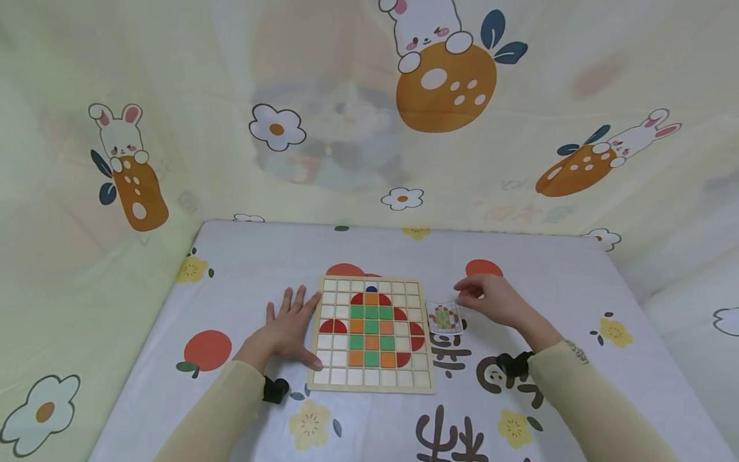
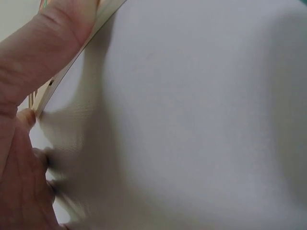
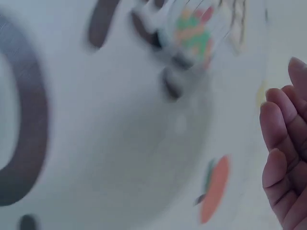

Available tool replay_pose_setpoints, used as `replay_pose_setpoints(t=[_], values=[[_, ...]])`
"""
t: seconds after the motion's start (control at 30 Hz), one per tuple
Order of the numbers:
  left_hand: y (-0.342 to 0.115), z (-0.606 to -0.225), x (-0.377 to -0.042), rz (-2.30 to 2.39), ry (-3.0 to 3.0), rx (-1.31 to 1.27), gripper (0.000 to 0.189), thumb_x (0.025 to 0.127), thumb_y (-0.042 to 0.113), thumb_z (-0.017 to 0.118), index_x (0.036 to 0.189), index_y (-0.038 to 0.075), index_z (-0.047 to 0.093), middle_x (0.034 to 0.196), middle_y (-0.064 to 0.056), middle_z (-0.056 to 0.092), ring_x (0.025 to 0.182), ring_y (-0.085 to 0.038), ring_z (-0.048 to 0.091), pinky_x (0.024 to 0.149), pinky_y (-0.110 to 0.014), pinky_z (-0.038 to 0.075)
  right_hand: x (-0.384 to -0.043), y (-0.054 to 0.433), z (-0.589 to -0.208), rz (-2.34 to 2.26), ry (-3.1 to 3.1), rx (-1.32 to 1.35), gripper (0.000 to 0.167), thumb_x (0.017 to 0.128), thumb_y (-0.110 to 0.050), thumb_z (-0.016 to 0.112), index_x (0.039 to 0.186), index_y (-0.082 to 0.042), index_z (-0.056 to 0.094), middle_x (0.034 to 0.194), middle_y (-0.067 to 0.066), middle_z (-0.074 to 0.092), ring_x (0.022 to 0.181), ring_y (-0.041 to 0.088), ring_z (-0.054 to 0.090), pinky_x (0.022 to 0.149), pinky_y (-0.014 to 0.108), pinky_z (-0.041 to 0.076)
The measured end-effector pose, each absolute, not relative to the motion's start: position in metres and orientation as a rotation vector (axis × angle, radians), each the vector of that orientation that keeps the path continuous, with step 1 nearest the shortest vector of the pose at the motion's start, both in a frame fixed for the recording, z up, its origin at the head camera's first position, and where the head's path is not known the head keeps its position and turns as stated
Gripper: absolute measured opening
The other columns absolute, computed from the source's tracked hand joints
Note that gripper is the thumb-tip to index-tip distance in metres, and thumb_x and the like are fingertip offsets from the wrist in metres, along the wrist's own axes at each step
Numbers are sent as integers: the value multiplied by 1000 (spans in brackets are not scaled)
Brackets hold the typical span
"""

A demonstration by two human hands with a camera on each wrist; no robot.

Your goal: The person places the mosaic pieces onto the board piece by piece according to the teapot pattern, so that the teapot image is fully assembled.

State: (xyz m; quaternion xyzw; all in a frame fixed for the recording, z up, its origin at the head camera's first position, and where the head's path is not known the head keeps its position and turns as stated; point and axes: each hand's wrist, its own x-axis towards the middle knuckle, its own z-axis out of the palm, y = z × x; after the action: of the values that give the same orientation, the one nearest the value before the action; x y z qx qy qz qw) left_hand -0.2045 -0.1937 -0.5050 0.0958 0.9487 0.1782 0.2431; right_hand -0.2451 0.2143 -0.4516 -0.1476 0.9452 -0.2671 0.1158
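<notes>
A square wooden grid board (image 1: 369,389) lies on the cloth, with green and orange squares, rounded red pieces and a blue rounded piece (image 1: 371,289) in its cells. My left hand (image 1: 287,332) is spread flat along the board's left side, fingers straight. Its thumb (image 2: 48,40) rests at the board's edge in the left wrist view. To the board's right lies a small pattern card (image 1: 444,319). Just beyond the card's upper right corner, my right hand (image 1: 491,299) has loosely bent fingers. The right wrist view shows these fingers (image 3: 273,124) holding nothing, apart from the blurred card (image 3: 194,33).
The table cloth (image 1: 254,250) carries printed fruit, flowers and large brown lettering. A patterned curtain (image 1: 335,212) rises behind the table and at both sides. Black wrist straps (image 1: 276,389) sit on both arms.
</notes>
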Motion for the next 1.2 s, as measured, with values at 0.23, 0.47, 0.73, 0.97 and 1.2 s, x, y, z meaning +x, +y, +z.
replay_pose_setpoints(t=[0.23,0.47,0.73,0.97,1.2], values=[[-193,-503,-204,496,2590,260,136,62,48,96,166,18,12,173,-19,-2,158,-46,-10,119,-76,-3,-241,234,-481,-758,2713,-213,26,95,-21,72,110,1,75,88,5,73,79,16,60,69,30,50],[-195,-505,-204,519,2577,273,135,63,48,96,166,17,12,173,-19,-3,158,-46,-10,119,-76,-5,-239,224,-490,-723,2685,-119,26,96,-25,71,96,0,76,77,4,68,72,17,53,62,28,43],[-195,-503,-204,521,2572,269,136,63,46,96,166,17,11,173,-19,-4,158,-46,-11,120,-75,-6,-243,227,-490,-755,2727,-91,25,95,-23,68,94,0,77,76,3,66,74,18,53,61,28,42],[-195,-500,-203,526,2591,273,137,61,48,96,165,16,14,173,-20,-1,158,-47,-8,119,-77,-3,-255,239,-485,-814,2716,5,29,98,-25,65,86,-1,76,65,-2,57,72,18,49,60,29,38],[-193,-499,-203,513,2588,260,136,62,47,96,166,17,13,173,-19,-2,158,-46,-10,120,-76,-3,-265,239,-487,-858,2678,109,33,98,-27,65,82,0,75,61,-4,55,72,18,50,61,29,39]])
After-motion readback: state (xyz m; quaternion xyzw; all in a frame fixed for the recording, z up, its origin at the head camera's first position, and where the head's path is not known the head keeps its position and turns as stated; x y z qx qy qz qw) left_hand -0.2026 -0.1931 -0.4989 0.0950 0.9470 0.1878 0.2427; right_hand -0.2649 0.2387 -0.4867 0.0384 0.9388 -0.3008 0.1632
